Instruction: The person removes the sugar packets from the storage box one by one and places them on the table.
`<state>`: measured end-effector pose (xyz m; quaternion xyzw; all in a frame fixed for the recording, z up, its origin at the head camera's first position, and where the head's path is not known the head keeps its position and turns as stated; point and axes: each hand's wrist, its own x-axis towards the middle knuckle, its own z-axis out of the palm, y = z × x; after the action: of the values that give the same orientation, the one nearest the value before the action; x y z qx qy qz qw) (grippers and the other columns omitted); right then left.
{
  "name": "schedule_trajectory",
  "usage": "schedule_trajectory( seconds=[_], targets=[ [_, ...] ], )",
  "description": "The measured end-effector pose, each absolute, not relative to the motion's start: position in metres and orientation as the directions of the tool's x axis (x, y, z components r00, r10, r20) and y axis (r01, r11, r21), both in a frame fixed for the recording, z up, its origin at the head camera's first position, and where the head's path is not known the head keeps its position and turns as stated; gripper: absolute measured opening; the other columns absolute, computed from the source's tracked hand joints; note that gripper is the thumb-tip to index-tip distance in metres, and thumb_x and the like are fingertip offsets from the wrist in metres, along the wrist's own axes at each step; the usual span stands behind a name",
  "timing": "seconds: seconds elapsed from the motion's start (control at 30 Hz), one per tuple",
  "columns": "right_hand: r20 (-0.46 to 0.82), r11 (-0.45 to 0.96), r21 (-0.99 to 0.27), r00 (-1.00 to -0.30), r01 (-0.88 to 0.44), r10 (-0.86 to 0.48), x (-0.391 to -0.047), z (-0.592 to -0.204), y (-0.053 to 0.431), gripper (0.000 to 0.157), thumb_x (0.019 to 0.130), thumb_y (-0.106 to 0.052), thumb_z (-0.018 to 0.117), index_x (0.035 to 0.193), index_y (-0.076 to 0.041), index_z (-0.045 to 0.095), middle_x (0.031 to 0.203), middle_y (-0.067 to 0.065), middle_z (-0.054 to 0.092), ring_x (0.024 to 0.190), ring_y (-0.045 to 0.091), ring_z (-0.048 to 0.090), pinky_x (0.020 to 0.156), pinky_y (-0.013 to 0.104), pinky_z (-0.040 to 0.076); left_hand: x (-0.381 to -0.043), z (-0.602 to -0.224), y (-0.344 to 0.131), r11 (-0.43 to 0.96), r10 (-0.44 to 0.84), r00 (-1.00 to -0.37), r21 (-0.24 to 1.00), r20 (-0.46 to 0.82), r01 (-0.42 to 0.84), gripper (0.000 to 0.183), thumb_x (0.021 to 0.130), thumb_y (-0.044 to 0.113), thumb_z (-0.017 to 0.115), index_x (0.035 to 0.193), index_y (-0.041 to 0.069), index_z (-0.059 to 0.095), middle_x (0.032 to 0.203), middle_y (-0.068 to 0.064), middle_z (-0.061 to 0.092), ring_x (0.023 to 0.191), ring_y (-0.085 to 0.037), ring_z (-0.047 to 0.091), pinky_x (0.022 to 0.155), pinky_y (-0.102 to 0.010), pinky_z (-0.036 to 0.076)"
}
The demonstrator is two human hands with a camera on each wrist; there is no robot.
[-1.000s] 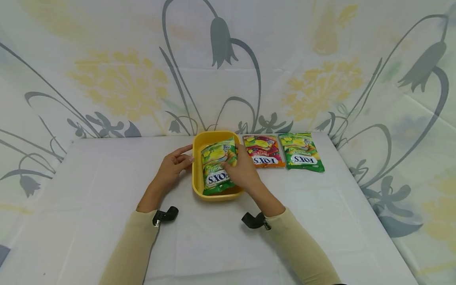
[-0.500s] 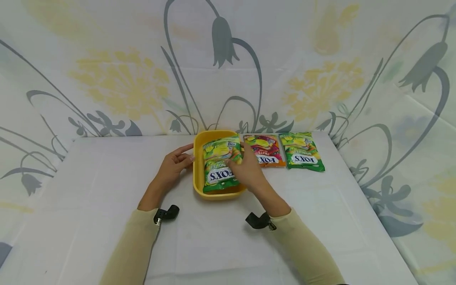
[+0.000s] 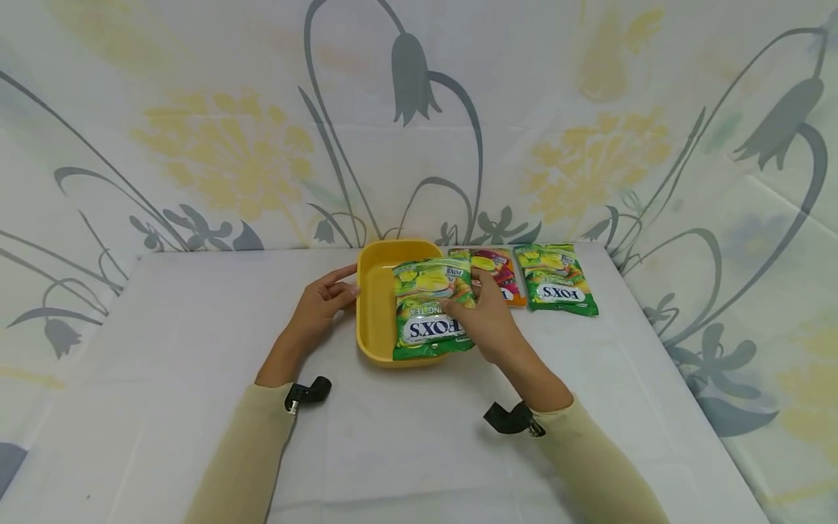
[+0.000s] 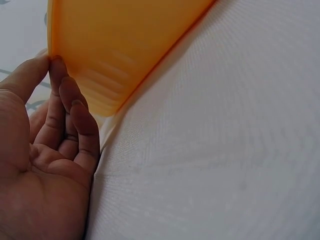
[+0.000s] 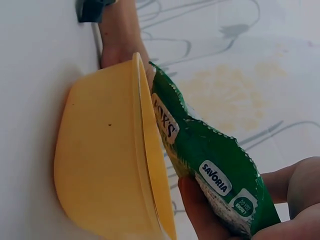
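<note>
My right hand [image 3: 492, 320] grips a green FOX'S candy bag [image 3: 425, 302] at its right edge, thumb on the printed face. The bag is over the right part of a yellow plastic tub [image 3: 375, 309]. In the right wrist view the bag [image 5: 210, 150] tilts above the rim of the tub [image 5: 105, 140], and its back reads SAVORIA. At the tub's left side, my left hand [image 3: 317, 302] pinches the rim. Seen from the left wrist, thumb and fingertips of that hand [image 4: 55, 145] meet at the tub's edge [image 4: 115, 40].
Right of the tub lies an orange-red FOX'S candy bag [image 3: 500, 269], partly covered by my right hand. Beside it lies another green FOX'S bag [image 3: 558, 280]. A white cloth covers the table [image 3: 393, 451], and a flowered curtain [image 3: 556, 109] hangs behind.
My right hand has lifted the green candy bag and moved it rightward, from inside the tub to over its right rim. The left hand stays at the tub's left edge.
</note>
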<state>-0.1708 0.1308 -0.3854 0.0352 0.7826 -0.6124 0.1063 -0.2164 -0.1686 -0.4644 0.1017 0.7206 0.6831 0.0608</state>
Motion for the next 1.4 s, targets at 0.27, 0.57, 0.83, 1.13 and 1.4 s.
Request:
schedule_trajectory(
  seconds=[0.27, 0.57, 0.83, 1.13, 1.4],
  targets=[
    [-0.241, 0.211, -0.953, -0.966, 0.217, -0.097, -0.162, -0.386, 0.159, 0.084, 0.094, -0.014, 0.069, 0.157, -0.01, 0.014, 0.148, 0.019, 0.04, 0.115, 0.031, 0.061, 0.09, 0.033, 0.055, -0.216, -0.465, -0.166, 0.046, 0.229, -0.973, 0.998, 0.041, 0.053, 0.051, 0.097, 0.016, 0.067, 0.146, 0.01, 0.052, 0.106, -0.02, 0.07, 0.088, -0.02, 0.066, 0.084, -0.029, 0.055],
    [-0.259, 0.17, -0.956, -0.959, 0.239, -0.114, -0.155, -0.386, 0.191, 0.081, 0.092, -0.008, 0.067, 0.156, -0.007, 0.016, 0.138, 0.021, 0.049, 0.102, 0.023, 0.068, 0.082, 0.034, 0.058, -0.217, -0.464, -0.163, 0.064, 0.224, -0.974, 0.997, 0.034, 0.05, 0.05, 0.097, 0.016, 0.067, 0.145, 0.011, 0.052, 0.105, -0.017, 0.071, 0.094, -0.036, 0.064, 0.088, -0.035, 0.055],
    [-0.298, 0.217, -0.939, -0.947, 0.267, -0.124, -0.158, -0.392, 0.223, 0.078, 0.09, -0.008, 0.065, 0.154, -0.007, 0.019, 0.121, 0.017, 0.056, 0.087, 0.019, 0.07, 0.074, 0.034, 0.059, -0.217, -0.465, -0.165, 0.063, 0.226, -0.973, 0.997, 0.032, 0.048, 0.051, 0.097, 0.017, 0.067, 0.145, 0.013, 0.053, 0.1, -0.006, 0.073, 0.094, -0.033, 0.064, 0.086, -0.029, 0.055],
    [-0.338, 0.285, -0.914, -0.929, 0.288, -0.147, -0.169, -0.399, 0.241, 0.081, 0.09, -0.008, 0.065, 0.155, -0.01, 0.017, 0.124, 0.017, 0.056, 0.088, 0.02, 0.069, 0.075, 0.035, 0.059, -0.214, -0.461, -0.167, 0.084, 0.212, -0.977, 0.996, 0.022, 0.041, 0.05, 0.097, 0.018, 0.067, 0.145, 0.014, 0.053, 0.099, -0.005, 0.073, 0.091, -0.025, 0.066, 0.086, -0.028, 0.055],
    [-0.392, 0.3, -0.9, -0.888, 0.315, -0.241, -0.17, -0.403, 0.245, 0.077, 0.089, -0.003, 0.067, 0.15, -0.001, 0.019, 0.121, 0.022, 0.055, 0.093, 0.024, 0.068, 0.079, 0.039, 0.059, -0.214, -0.462, -0.168, 0.076, 0.209, -0.978, 0.997, 0.016, 0.033, 0.05, 0.097, 0.018, 0.068, 0.145, 0.014, 0.053, 0.099, -0.005, 0.073, 0.093, -0.03, 0.065, 0.086, -0.028, 0.055]
  ],
)
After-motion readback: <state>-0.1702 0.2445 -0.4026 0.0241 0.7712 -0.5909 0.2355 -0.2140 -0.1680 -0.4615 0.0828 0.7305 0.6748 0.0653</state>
